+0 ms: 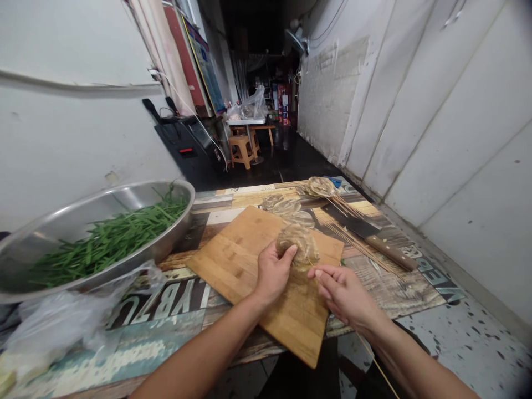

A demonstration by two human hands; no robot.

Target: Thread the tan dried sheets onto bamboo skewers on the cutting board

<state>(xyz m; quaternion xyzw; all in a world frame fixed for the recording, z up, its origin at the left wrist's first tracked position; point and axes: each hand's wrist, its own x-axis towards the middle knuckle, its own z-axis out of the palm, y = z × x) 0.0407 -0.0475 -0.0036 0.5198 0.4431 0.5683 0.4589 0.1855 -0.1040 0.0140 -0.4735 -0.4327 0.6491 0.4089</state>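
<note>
Left hand (275, 268) pinching a coiled disc (297, 244) above the cutting board (260, 260), right hand (343, 291) pinching a thin skewer (376, 363) at its edge, cleaver (369, 235) right of the board.

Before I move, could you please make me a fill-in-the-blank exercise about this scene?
The vegetables in the metal basin are ____ in colour. The basin stands to the ____ of the cutting board. The left hand holds the flat food piece; the ____ hand grips a skewer.
Missing words: green; left; right
</note>
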